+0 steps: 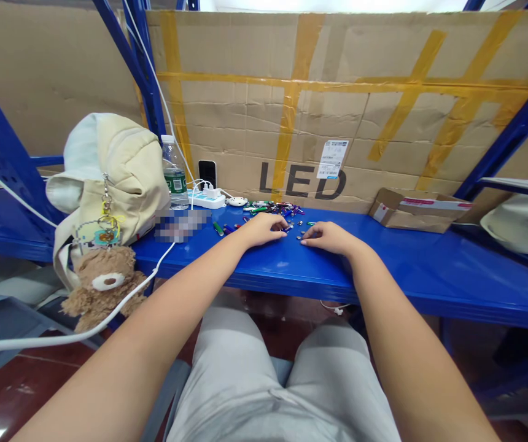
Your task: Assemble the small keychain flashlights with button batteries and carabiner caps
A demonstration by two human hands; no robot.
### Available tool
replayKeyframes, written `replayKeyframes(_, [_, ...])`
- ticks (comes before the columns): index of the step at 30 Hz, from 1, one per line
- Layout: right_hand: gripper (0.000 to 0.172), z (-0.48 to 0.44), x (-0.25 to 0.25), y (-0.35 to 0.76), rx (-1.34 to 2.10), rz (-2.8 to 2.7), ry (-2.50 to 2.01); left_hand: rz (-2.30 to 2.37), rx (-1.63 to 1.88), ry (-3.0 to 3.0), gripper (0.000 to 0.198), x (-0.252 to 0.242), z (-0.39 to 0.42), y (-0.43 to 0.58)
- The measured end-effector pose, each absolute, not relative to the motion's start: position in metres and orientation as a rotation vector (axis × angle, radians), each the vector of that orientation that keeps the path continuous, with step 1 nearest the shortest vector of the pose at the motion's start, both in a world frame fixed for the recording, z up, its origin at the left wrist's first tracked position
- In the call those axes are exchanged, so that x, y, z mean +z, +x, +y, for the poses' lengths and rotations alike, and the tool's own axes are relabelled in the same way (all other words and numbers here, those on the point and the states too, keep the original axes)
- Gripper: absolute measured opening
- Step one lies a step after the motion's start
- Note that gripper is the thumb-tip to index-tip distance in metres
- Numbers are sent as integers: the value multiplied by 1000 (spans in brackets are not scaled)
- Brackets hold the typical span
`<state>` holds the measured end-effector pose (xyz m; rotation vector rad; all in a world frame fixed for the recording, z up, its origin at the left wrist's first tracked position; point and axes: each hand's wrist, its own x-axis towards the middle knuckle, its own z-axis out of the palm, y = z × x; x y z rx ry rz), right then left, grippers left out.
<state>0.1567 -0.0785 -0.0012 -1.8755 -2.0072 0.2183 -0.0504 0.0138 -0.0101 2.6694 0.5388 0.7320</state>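
On the blue shelf table, my left hand rests beside a pile of small colourful pen-like pieces. Its fingers curve with a gap between thumb and fingertips, and small pieces lie just by them. My right hand is a little to the right, its thumb and fingertips drawn together at a small metallic piece on the table; whether it grips that piece is too small to tell. Between the hands lie several tiny parts. A green piece lies left of my left hand.
An open cardboard box stands at the right. At the left are a cream bag with a teddy bear, a water bottle, a power strip and a white cable. Large cardboard stands behind.
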Motion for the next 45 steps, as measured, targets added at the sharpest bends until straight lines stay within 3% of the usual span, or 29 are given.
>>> replayKeyframes(15, [2, -73, -11, 147, 40, -1970, -1816, 552, 722, 2696, 25, -8, 11, -50])
replayKeyframes(23, [20, -76, -12, 146, -79, -2036, -1694, 559, 720, 2694, 26, -8, 11, -50])
replayKeyframes(33, [13, -62, -22, 144, -218, -2016, -1832, 549, 716, 2676, 26, -10, 14, -48])
replayKeyframes(45, [17, -63, -14, 132, -193, -1822, -1218, 500, 744, 2566, 22, -8, 8, -48])
